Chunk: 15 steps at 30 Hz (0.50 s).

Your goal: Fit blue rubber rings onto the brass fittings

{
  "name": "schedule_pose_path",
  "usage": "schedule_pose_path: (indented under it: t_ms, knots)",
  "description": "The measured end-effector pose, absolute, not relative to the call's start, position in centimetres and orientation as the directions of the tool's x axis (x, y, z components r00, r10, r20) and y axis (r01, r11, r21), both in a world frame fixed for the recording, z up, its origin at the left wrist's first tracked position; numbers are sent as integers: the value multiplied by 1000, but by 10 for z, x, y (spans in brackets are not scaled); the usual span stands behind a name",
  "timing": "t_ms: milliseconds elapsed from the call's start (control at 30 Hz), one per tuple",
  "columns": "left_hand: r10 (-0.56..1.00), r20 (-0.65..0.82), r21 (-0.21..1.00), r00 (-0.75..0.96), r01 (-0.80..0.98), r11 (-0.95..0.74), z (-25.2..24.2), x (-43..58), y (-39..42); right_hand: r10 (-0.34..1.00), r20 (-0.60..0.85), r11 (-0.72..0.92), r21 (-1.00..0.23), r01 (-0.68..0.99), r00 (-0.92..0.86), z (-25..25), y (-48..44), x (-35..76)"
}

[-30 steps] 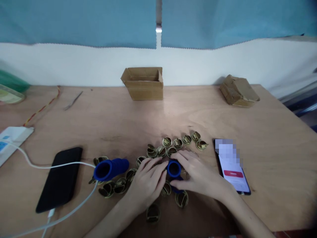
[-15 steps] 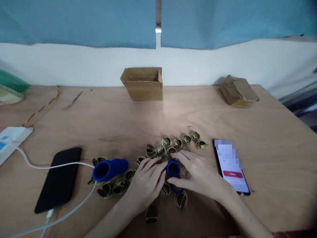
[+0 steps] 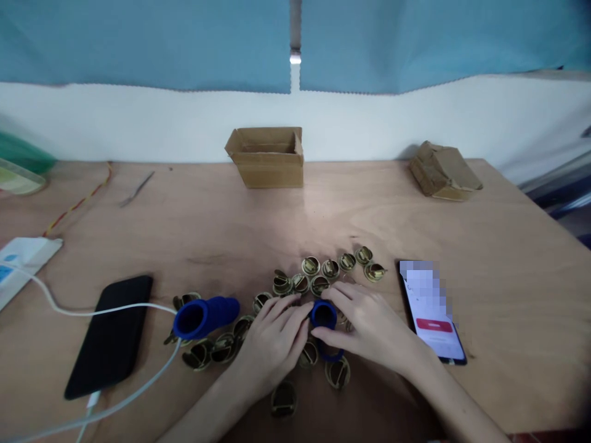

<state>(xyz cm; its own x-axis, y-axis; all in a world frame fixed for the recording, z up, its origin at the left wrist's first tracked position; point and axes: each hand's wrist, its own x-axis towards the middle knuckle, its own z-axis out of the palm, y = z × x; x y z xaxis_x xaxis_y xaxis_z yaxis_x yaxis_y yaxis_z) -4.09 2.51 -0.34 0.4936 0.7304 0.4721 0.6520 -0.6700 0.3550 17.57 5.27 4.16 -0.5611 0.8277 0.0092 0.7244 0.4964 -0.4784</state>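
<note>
Between my hands is a short blue ring-shaped piece (image 3: 324, 314) with a dark round opening, above another blue ring (image 3: 330, 353). My right hand (image 3: 364, 320) pinches the upper ring from the right, thumb below and fingers above. My left hand (image 3: 277, 335) has its fingers bent together, their tips against the ring's left edge. Around and under both hands lie several brass-coloured round discs with clip-like bars (image 3: 311, 266). One such disc (image 3: 284, 399) lies in shadow nearer me. A stack of blue rings (image 3: 207, 316) lies on its side left of my left hand.
On the wooden table (image 3: 184, 227), a black phone (image 3: 111, 335) lies left under a white cable (image 3: 133, 394). A lit phone (image 3: 434, 314) is on the right. Toward the wall are an open cardboard box (image 3: 272, 172), a crumpled box (image 3: 446, 172) and tweezers (image 3: 138, 188).
Very little differs: both hands stay at the blue ring, and the right fingers have shifted slightly. The whole view has moved down a touch.
</note>
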Motion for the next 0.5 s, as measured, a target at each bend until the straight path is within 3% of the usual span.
schedule_pose_path:
  t_ms: [500]
  knots:
    - [724, 489, 364, 486, 641, -676, -2, -42, 26, 817, -71, 468, -499, 729, -573, 43, 52, 174]
